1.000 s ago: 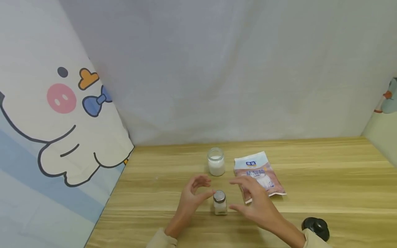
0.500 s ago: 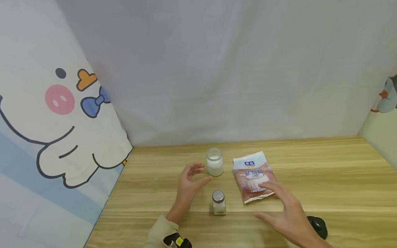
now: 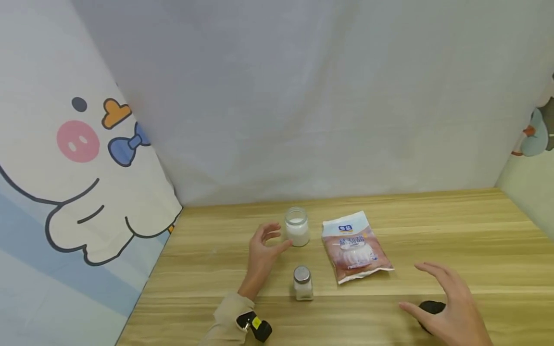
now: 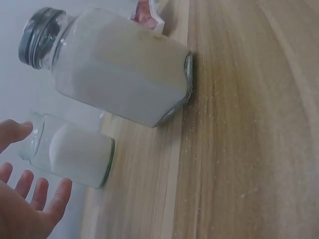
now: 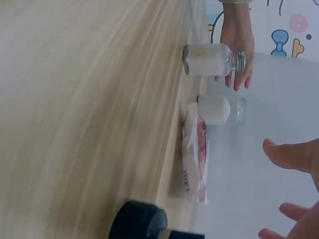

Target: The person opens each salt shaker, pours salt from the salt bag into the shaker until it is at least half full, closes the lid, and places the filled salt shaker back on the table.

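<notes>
My left hand (image 3: 262, 252) reaches beside an open glass jar (image 3: 297, 233) of white powder, thumb and fingers spread apart at its left side, gripping nothing. Nearer to me stands a glass shaker (image 3: 303, 288) with a metal cap, upright and holding white contents; it looms large in the left wrist view. At the right, my right hand (image 3: 450, 302) hovers by a black lid (image 3: 432, 307) with a knob, which it partly hides in the head view. That hand's thumb and fingers are parted around air. The right wrist view shows the lid (image 5: 135, 220) lying on the table.
A pink and white plastic bag (image 3: 357, 250) with printing lies flat to the right of the jar. Behind the wooden table (image 3: 207, 283) hangs a pale curtain (image 3: 324, 105). White grains are scattered on the wood near the shaker in the left wrist view.
My right hand has moved away from the shaker, rightward to the black lid. The left hand has moved up and away from the shaker to the jar's side. Shaker, jar and bag stay put.
</notes>
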Demonstrator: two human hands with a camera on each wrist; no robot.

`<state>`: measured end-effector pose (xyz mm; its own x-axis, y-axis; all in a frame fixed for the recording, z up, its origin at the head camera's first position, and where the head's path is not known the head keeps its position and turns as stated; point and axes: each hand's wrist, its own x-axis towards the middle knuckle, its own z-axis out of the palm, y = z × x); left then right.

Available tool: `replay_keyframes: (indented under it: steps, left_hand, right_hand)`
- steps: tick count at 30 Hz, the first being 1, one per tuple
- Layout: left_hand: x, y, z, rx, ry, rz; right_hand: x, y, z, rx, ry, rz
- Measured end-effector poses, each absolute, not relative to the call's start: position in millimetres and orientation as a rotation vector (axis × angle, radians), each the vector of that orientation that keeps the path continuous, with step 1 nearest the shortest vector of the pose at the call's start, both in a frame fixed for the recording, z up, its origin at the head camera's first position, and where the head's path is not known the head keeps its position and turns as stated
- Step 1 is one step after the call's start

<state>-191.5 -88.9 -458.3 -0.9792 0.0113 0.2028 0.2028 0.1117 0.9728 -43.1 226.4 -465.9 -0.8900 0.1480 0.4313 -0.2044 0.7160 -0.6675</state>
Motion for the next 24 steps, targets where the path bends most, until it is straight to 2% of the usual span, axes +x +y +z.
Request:
replay_keyframes:
  steps: [9, 18, 24]
  left_hand:
    - [-205, -86, -466, -0.211, -2.238, -1.979]
    - [-233, -83, -497, -0.209, -2.255, -2.013]
    - [-241, -79, -502, -0.175, -2.317, -1.945]
  right_hand:
    - [-34, 263, -487, -0.225, -2.776, 0.952]
    - [-37, 282, -507, -0.241, -2.976, 0.99]
    - [-40, 283, -517, -0.297, -3.053, 1.038]
